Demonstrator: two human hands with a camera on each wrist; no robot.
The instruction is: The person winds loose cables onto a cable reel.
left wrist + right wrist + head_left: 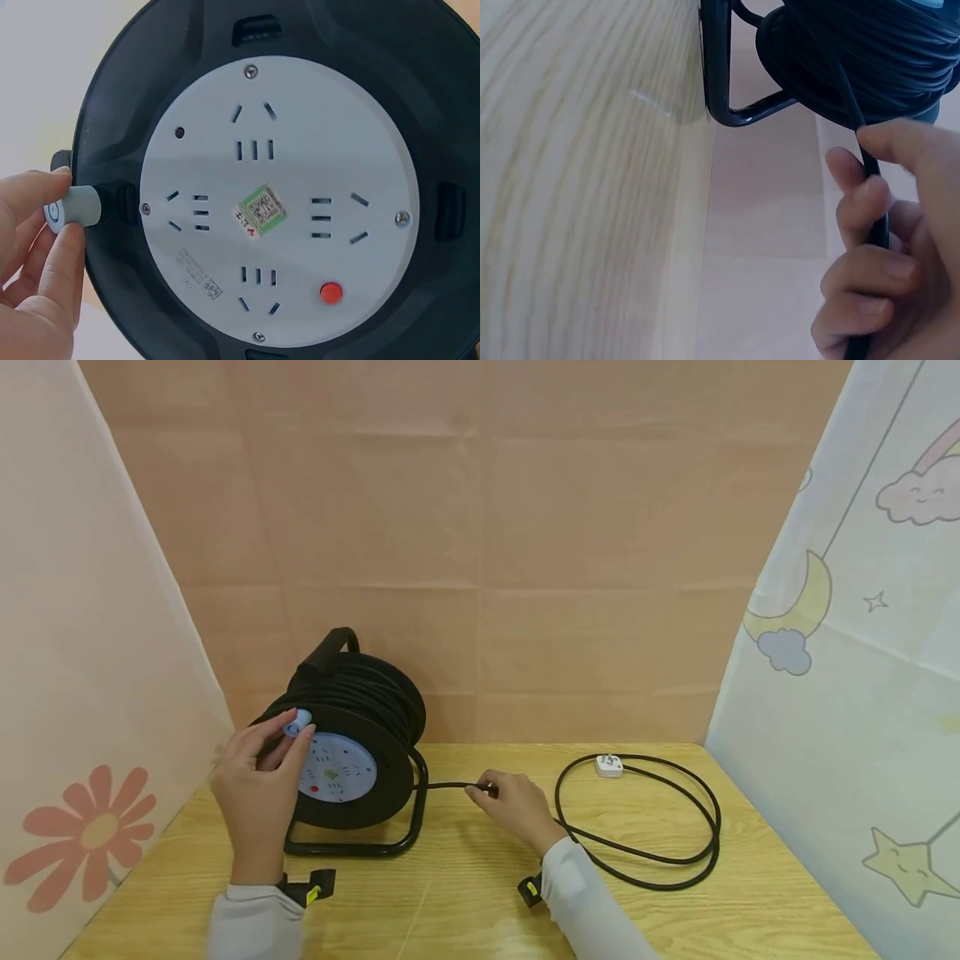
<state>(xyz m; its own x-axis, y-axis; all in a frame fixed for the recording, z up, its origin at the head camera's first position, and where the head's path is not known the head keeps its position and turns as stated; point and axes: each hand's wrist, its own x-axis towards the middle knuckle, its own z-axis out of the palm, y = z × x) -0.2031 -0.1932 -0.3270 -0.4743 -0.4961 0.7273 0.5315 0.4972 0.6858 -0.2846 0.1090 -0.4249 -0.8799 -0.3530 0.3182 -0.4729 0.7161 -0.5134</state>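
A black cable reel (390, 693) stands on the left of the table, thick with wound cable. On its front is a pale round socket panel (300, 97) with a red button (331, 293). My left hand (258, 777) pinches the light blue crank knob (82, 205) at the reel's rim between thumb and fingers. To the right of the reel, my right hand (517, 806) grips the black cable (851, 97), its fingers curled round it in the right wrist view. The cable runs from the reel into that hand.
Loose cable lies in a wide loop (663, 887) on the right of the wooden table (465, 893), with a white plug (609, 766) at its back. The reel's tubular stand (352, 850) rests on the table. Cloth-covered walls enclose three sides.
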